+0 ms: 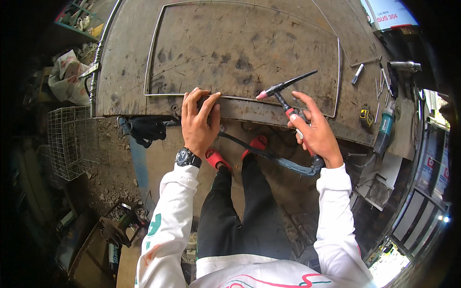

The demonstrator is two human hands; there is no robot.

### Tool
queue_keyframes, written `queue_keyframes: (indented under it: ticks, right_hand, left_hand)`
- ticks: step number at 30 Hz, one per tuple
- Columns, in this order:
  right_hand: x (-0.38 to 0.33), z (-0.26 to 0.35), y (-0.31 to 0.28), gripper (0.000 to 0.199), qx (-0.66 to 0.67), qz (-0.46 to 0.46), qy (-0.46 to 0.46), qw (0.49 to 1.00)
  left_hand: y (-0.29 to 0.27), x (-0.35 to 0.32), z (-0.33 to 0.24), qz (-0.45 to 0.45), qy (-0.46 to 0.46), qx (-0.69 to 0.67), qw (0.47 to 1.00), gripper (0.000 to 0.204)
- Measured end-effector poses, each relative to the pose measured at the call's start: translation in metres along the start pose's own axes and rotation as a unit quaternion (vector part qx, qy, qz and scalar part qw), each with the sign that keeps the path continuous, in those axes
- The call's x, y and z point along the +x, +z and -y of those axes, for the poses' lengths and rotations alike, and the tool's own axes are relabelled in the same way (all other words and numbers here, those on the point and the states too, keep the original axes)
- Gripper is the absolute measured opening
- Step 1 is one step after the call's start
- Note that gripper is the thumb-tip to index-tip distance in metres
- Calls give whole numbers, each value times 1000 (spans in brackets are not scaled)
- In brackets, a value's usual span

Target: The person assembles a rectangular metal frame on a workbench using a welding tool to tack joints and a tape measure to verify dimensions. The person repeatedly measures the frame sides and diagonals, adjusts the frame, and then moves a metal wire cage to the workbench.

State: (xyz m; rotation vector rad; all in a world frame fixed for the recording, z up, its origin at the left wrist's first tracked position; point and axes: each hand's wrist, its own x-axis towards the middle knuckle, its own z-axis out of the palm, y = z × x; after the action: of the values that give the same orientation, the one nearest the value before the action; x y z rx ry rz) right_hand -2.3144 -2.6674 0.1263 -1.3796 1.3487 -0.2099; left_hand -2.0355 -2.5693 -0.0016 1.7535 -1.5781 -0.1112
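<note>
Torch (284, 102) inside right grip (318, 134); wire frame (165, 94) touching left grip (199, 125).

The wire frame (340, 72) lies on the workbench (126, 29). The left hand (199, 122) is at the frame's near side; the right hand (316, 134), holding the torch (277, 90), is farther right along that side. Right of the frame are the marker pen (357, 74), the tape measure (366, 116) and, outermost, the angle grinder (385, 126). Left of the frame, beyond the workbench, are the plastic bag (69, 77) and wire basket (67, 144).
</note>
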Motion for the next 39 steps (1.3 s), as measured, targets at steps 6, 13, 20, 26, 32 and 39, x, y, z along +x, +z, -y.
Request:
queue_keyframes:
  ticks: [6, 13, 20, 26, 32, 39]
  right_hand:
    - [0, 2, 1, 60, -16, 3, -8, 1000]
    - [2, 11, 0, 58, -59, 2, -19, 998]
    - [5, 18, -1, 57, -89, -2, -43, 995]
    - [7, 16, -4, 56, -104, 5, -45, 994]
    - [9, 16, -7, 54, -108, 25, -61, 992]
    - [12, 17, -8, 58, -115, 19, -74, 990]
  left_hand:
    - [2, -2, 2, -6, 1, -8, 1000, 37]
    - [3, -1, 1, -14, 3, -17, 1000, 38]
    - [4, -1, 2, -15, -10, -23, 1000, 36]
    - [3, -1, 2, -15, 1, -6, 1000, 36]
    - [4, -4, 3, -9, -4, 2, 1000, 39]
    - [8, -2, 5, -23, 1, -10, 1000, 38]
